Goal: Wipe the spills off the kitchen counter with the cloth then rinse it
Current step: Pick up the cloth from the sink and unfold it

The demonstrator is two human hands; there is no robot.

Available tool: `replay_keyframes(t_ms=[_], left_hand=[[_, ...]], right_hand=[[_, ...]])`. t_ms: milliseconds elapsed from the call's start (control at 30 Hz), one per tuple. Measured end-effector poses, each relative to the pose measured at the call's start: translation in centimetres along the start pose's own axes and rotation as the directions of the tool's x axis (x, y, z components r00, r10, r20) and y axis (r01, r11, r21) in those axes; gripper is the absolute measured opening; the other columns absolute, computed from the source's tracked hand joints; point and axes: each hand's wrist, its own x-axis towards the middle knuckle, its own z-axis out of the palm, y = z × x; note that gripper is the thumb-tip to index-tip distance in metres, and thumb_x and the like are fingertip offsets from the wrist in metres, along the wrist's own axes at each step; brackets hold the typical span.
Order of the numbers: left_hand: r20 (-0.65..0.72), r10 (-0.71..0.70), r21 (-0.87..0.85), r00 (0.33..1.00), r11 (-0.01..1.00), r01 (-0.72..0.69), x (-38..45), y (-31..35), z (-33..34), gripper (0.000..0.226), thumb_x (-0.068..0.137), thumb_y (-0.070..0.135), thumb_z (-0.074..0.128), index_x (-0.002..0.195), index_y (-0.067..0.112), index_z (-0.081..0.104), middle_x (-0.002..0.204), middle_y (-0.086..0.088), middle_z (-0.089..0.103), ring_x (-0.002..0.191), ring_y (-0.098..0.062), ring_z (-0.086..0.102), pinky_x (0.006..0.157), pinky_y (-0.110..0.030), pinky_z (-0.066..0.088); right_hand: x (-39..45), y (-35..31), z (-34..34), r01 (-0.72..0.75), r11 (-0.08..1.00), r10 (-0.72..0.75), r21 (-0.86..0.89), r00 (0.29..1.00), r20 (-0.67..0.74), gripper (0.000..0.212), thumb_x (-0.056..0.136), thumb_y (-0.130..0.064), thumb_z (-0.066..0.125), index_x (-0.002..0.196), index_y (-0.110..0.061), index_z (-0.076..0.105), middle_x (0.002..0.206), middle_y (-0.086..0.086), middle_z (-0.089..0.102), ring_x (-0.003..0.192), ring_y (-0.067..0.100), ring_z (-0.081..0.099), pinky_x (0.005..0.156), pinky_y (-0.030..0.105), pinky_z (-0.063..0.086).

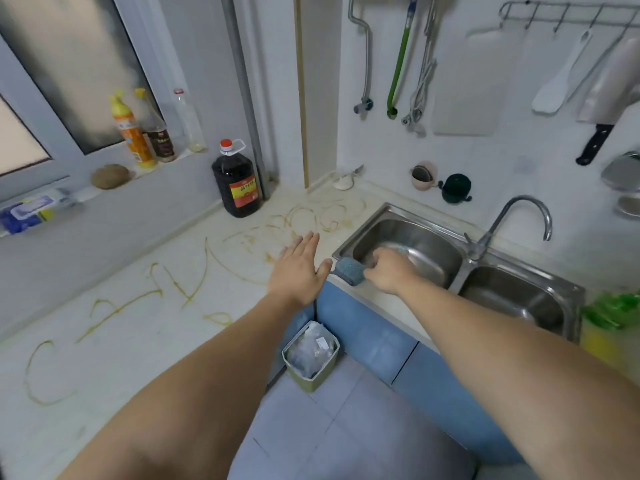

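Note:
Yellow-brown spills (194,285) run in loops and streaks across the white kitchen counter (114,344), from the near left up to the corner by the sink. My right hand (389,270) grips a blue cloth (350,270) at the front left rim of the left sink basin (426,251). My left hand (299,270) is flat with straight fingers over the counter edge, just left of the cloth. A curved faucet (512,216) stands behind the double sink.
A large dark oil jug (237,183) stands at the counter's back corner. Bottles (145,129) line the window sill. A small green bin (311,355) sits on the floor below the counter edge. Utensils and a knife (594,140) hang on the wall. Something green (613,308) lies right of the sink.

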Motion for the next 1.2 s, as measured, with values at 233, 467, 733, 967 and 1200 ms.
replay_keyframes(t_ms=[233, 467, 733, 967, 1200], left_hand=[[0.077, -0.033, -0.053, 0.997, 0.998, 0.037, 4.2, -3.3, 5.5, 0.061, 0.107, 0.041, 0.045, 0.159, 0.011, 0.033, 0.167, -0.008, 0.03, 0.155, -0.025, 0.023, 0.127, -0.036, 0.015], [0.211, -0.22, -0.179, 0.952, 0.949, 0.259, 11.4, -8.9, 9.7, 0.054, 0.102, 0.033, 0.052, 0.151, 0.011, 0.046, 0.152, -0.012, 0.053, 0.142, -0.03, 0.044, 0.115, -0.037, 0.035], [0.363, -0.296, -0.245, 0.884, 0.885, 0.397, 21.2, -16.1, 13.2, 0.057, 0.096, 0.018, 0.049, 0.152, 0.01, 0.043, 0.152, -0.012, 0.052, 0.14, -0.03, 0.048, 0.113, -0.039, 0.041], [0.43, -0.317, -0.262, 0.846, 0.852, 0.453, 25.7, -18.0, 17.9, 0.057, 0.096, 0.013, 0.044, 0.153, 0.014, 0.04, 0.149, -0.013, 0.053, 0.125, -0.031, 0.059, 0.1, -0.039, 0.051], [0.49, -0.303, -0.33, 0.818, 0.804, 0.495, 28.0, -16.8, 21.6, 0.056, 0.099, 0.017, 0.046, 0.154, 0.017, 0.033, 0.146, -0.004, 0.055, 0.127, -0.027, 0.057, 0.106, -0.045, 0.048]], right_hand=[[5.3, 0.0, 3.7, -0.073, 0.997, 0.074, -0.018, 0.995, 0.064, 0.032, 0.091, -0.037, 0.06, 0.116, -0.018, 0.066, 0.118, 0.009, 0.063, 0.113, 0.031, 0.055, 0.09, 0.037, 0.049], [12.8, -0.2, 7.1, -0.173, 0.985, 0.172, 0.002, 0.979, 0.109, 0.03, 0.094, -0.035, 0.063, 0.115, -0.013, 0.069, 0.113, 0.01, 0.071, 0.103, 0.033, 0.065, 0.087, 0.037, 0.056], [23.7, -3.1, 11.4, -0.242, 0.97, 0.241, -0.009, 0.961, 0.137, 0.022, 0.1, -0.02, 0.058, 0.114, -0.011, 0.071, 0.113, 0.012, 0.073, 0.103, 0.031, 0.067, 0.09, 0.037, 0.056], [28.9, -1.6, 14.9, -0.363, 0.93, 0.352, 0.051, 0.923, 0.153, 0.024, 0.104, -0.032, 0.06, 0.12, -0.016, 0.069, 0.117, 0.008, 0.069, 0.103, 0.029, 0.06, 0.082, 0.033, 0.033], [31.2, 1.1, 18.7, -0.344, 0.93, 0.363, -0.131, 0.914, 0.18, 0.064, 0.092, -0.042, 0.075, 0.14, -0.011, 0.046, 0.136, 0.017, 0.05, 0.121, 0.037, 0.056, 0.094, 0.044, 0.052]])
